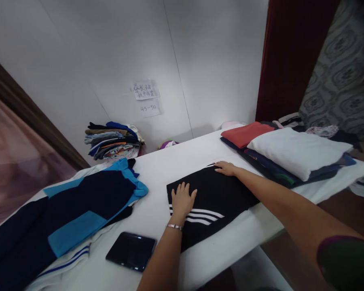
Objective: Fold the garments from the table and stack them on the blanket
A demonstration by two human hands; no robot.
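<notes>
A black garment with white stripes lies folded and fairly flat on the white-covered table. On its left part, just above the stripes, my left hand rests palm down with fingers spread; a bracelet circles that wrist. My right hand lies flat at the garment's far edge, fingers stretched out to the left. Neither hand grips the cloth. Close to my left forearm is a dark phone or small tablet, lying face up.
Left stands a spread of navy and light-blue clothing over white pieces. Folded piles hold a red garment and a white garment at the right. Against the wall, a clothes stack rises below paper notes. A curtain hangs left.
</notes>
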